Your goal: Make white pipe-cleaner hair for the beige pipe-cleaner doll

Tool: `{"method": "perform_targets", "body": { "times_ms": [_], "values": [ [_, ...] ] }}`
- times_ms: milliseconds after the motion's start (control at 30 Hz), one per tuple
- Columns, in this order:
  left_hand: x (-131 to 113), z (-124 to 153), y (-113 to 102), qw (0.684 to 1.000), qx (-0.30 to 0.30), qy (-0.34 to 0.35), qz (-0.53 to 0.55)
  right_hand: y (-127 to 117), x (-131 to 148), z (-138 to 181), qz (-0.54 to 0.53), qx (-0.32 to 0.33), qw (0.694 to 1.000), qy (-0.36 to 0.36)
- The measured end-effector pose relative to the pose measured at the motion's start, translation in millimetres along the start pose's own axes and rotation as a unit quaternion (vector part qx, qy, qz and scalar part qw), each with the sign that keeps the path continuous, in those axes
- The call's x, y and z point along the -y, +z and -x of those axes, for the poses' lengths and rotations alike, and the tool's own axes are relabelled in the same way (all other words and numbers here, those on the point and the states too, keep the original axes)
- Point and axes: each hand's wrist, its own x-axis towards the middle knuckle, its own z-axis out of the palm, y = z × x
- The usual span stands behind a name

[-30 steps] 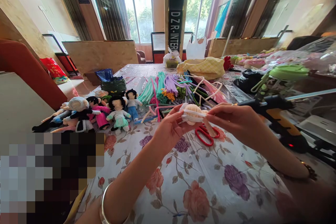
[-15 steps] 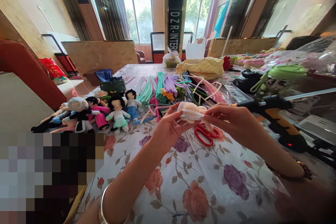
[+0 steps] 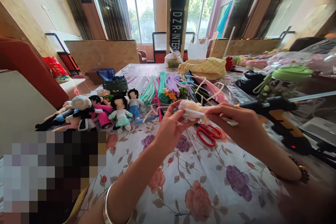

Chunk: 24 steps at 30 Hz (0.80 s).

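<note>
Above a flowered surface (image 3: 210,168), the left hand (image 3: 169,126) and right hand (image 3: 235,117) grip a fuzzy, rounded peach piece (image 3: 190,105) with a white strip (image 3: 193,113). Beyond, a knotted translucent bag (image 3: 172,57) holds something green; a blue packet (image 3: 106,73) shows by a round woven basket's (image 3: 115,85) rim.

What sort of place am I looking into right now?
Probably an indoor handicraft workspace: small soft dolls, bundles of fuzzy stems and what looks like a glue gun are all in view.
</note>
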Motion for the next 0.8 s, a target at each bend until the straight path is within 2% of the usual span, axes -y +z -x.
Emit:
{"method": "perform_targets", "body": {
  "times_ms": [167, 267, 567, 800],
  "values": [
    [3.1, 1.2, -3.6, 0.999, 0.029, 0.041, -0.02, 3.1, -0.3, 0.3, 0.07, -0.031, 0.991, -0.112],
    [4.0, 2.8, -4.7, 0.997, 0.052, 0.048, -0.035, 4.3, -2.1, 3.1, 0.094, -0.053, 0.984, -0.145],
    [2.7, 4.2, -3.9, 0.996, 0.063, 0.045, -0.046, 4.2, 1.8, 4.5, 0.155, -0.143, 0.968, -0.139],
    [2.4, 3.4, -4.7, 0.995, 0.058, 0.055, -0.056, 4.6, 2.2, 6.3, 0.162, -0.148, 0.964, -0.151]
  ]
}}
